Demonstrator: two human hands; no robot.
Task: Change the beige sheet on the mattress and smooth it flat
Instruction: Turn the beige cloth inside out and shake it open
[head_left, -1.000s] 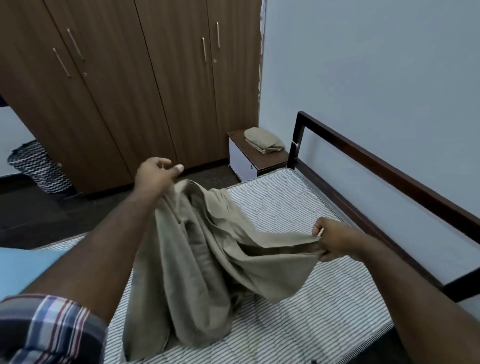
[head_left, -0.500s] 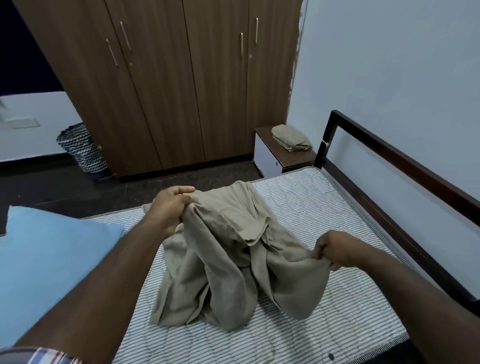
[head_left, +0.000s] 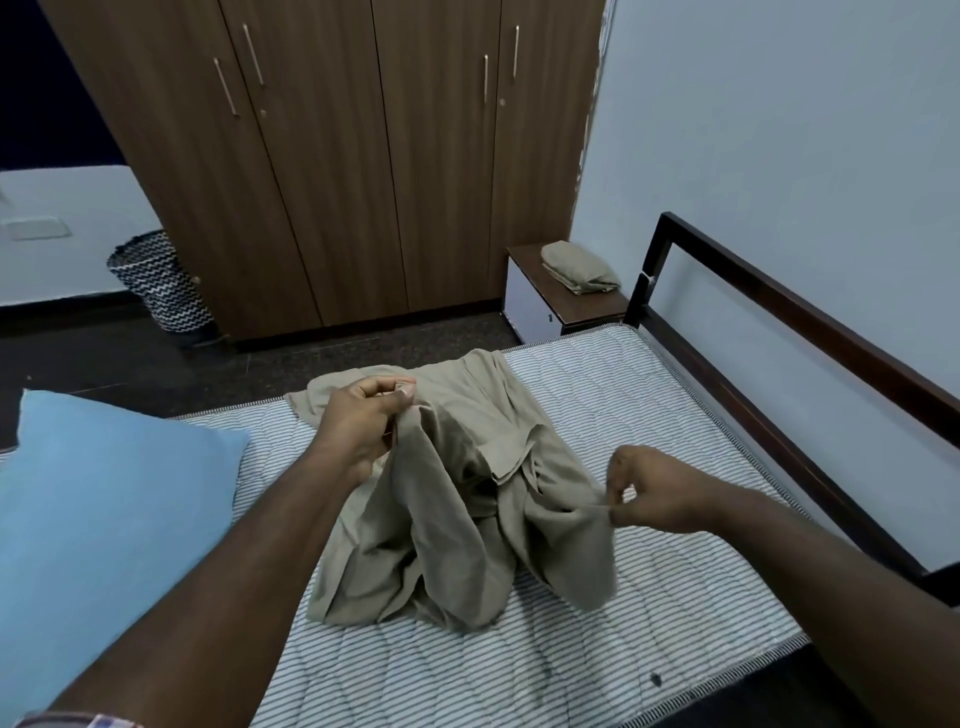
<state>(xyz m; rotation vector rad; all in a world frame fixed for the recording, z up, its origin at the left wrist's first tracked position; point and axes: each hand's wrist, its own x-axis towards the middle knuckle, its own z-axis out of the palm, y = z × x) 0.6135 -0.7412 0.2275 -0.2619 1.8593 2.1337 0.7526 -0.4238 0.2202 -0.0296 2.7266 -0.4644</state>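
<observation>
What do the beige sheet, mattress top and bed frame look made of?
Beige sheet: thin matte woven cloth, probably cotton; it drapes in soft folds from both grips.
Mattress: quilted fabric ticking, fine dark stripes on white, stitched wavy lines.
Bed frame: dark rails with a slight sheen, painted metal or stained wood; can't tell which.
</observation>
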